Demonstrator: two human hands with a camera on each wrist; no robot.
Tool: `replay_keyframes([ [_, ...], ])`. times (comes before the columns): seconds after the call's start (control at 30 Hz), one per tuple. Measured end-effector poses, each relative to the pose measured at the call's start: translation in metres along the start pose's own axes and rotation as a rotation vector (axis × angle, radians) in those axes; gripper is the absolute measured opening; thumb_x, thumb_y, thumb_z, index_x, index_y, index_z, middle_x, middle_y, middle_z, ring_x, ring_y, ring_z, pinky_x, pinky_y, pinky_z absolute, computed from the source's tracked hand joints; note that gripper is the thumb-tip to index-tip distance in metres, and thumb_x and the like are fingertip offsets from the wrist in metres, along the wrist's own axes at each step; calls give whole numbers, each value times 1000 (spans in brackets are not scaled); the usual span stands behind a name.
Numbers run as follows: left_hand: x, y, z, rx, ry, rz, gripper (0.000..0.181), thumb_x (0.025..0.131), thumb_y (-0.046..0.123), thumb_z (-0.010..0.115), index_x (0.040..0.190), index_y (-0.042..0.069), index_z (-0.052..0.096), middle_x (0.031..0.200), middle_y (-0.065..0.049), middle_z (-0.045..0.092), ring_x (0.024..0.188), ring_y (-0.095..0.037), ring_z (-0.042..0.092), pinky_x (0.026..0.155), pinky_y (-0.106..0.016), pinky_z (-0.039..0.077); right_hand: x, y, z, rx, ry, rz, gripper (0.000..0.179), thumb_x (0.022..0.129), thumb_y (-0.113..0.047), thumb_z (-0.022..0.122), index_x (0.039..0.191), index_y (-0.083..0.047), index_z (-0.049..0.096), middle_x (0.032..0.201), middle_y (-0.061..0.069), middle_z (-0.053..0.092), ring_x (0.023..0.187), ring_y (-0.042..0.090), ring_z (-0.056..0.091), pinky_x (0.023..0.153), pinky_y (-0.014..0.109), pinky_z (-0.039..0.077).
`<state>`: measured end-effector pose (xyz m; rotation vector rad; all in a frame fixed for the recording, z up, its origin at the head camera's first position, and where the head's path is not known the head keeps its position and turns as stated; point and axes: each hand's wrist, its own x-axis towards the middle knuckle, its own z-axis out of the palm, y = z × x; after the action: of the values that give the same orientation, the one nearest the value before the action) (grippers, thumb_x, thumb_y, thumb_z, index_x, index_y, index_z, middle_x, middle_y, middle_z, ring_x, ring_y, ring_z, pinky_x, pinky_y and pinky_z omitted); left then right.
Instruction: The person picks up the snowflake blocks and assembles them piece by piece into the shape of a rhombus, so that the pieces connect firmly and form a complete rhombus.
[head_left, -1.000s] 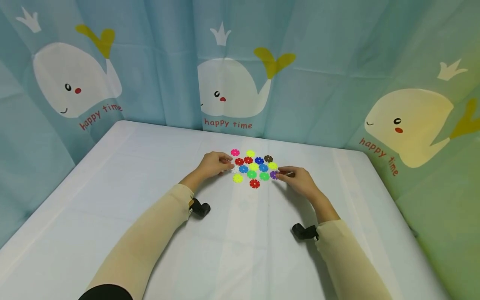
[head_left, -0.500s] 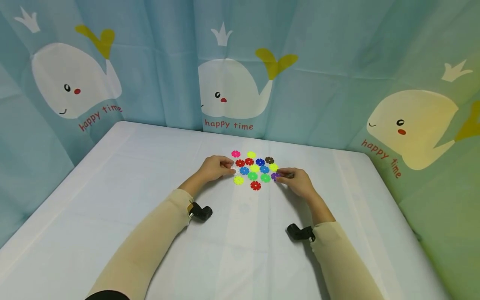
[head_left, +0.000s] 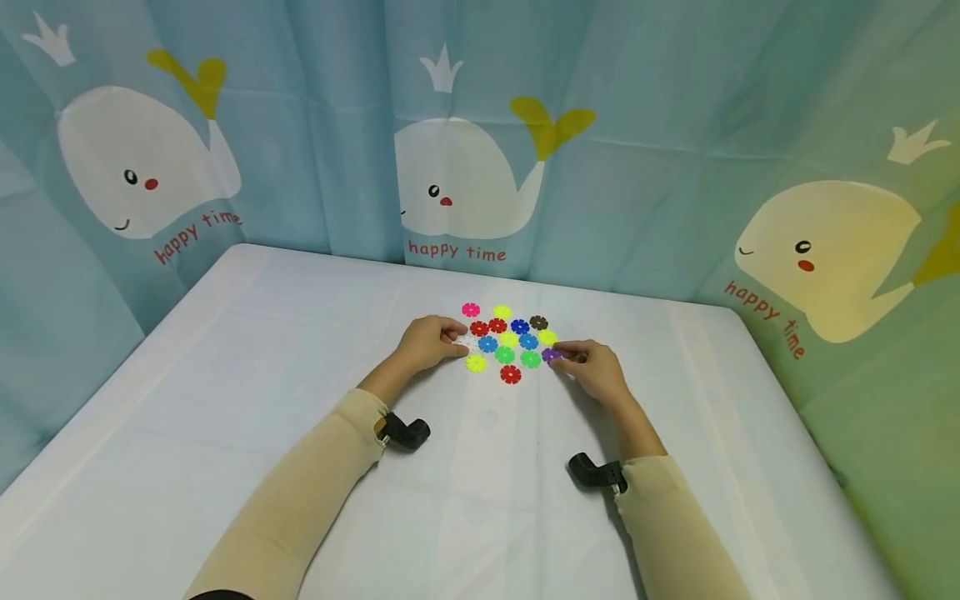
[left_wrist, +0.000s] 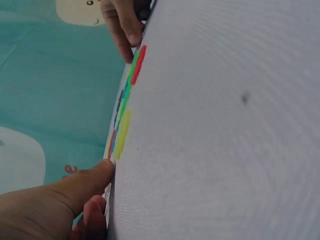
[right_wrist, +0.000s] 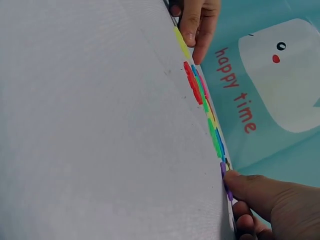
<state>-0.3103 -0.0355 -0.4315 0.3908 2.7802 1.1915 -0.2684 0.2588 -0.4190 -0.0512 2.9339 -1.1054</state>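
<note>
Several flat, notched flower-shaped plastic discs lie in a cluster on the white table, among them a red disc (head_left: 511, 375), a green disc (head_left: 505, 355) and a yellow disc (head_left: 476, 363). At the left side of the cluster my left hand (head_left: 426, 343) pinches a pale white disc (head_left: 468, 341) between thumb and forefinger, the other fingers tucked under. Opposite, my right hand (head_left: 597, 371) has thumb and forefinger at the edges of a purple disc (head_left: 550, 356). From the right wrist, the thumb (right_wrist: 240, 182) overlaps that purple disc, which stays low at the tabletop.
Beyond the cluster, a brown disc (head_left: 538, 322) and a pink disc (head_left: 470, 310) lie nearest the table's back edge. A blue curtain (head_left: 645, 167) with whale prints hangs behind the table. Black wrist cameras, such as the left one (head_left: 408, 432), jut inward from both sleeves.
My left hand has come slightly nearer, its fingertips now on either side of the white disc. The right hand has edged left and nearer around the purple disc. The other discs keep their arrangement.
</note>
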Motion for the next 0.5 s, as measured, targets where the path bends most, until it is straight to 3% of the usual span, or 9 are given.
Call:
replay_keyframes([
  [0.3,-3,-2,-1,70,12,37,29,85,28,78,110,13,73,83,2,56,75,-12,48,69,-25,38,-3,-3,4,-5,11,-1,38,89,-20,73,122,-1,68,108,18,63,91,26,53,73,30,42],
  [0.5,-1,0,2,51,22,18,30,85,27,79,111,15,72,90,1,59,81,-14,52,73,-26,42,-1,-1,2,-12,12,-11,36,88,-18,74,120,0,68,104,17,63,89,26,54,72,29,42],
])
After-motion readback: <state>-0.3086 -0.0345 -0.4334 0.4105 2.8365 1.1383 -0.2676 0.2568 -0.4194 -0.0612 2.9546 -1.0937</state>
